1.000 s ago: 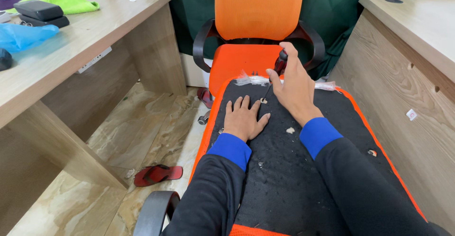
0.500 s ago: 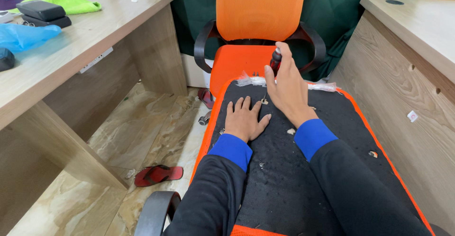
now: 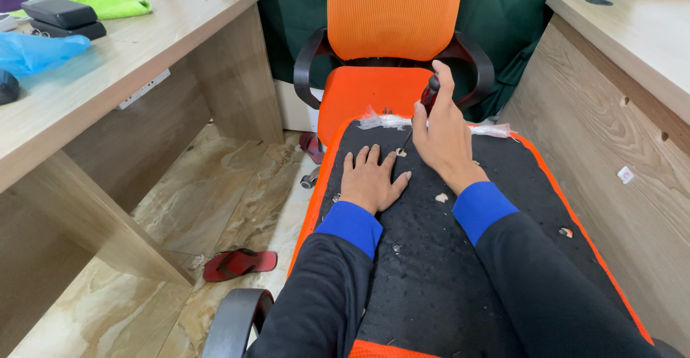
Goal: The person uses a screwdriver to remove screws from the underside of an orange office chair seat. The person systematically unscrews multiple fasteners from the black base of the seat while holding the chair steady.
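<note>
A black seat panel with an orange fabric rim (image 3: 431,257) lies upturned in front of me, resting against an orange office chair (image 3: 392,27). My left hand (image 3: 370,178) lies flat on the black underside, fingers spread. My right hand (image 3: 442,139) grips a red-and-black handled screwdriver (image 3: 428,95), held upright. Its thin shaft slants down to a small white fitting (image 3: 399,152) just past my left fingertips. Small white scraps (image 3: 441,198) and screws dot the panel.
Wooden desks stand to the left (image 3: 122,70) and right (image 3: 625,63). The left one carries a black case (image 3: 61,14), a green cloth (image 3: 108,2) and a blue bag (image 3: 36,50). A red sandal (image 3: 241,263) lies on the marble floor. A black armrest (image 3: 237,318) curves near my left arm.
My right hand has shifted slightly up and away on the panel while holding the screwdriver upright. My left hand has stayed flat in the same place.
</note>
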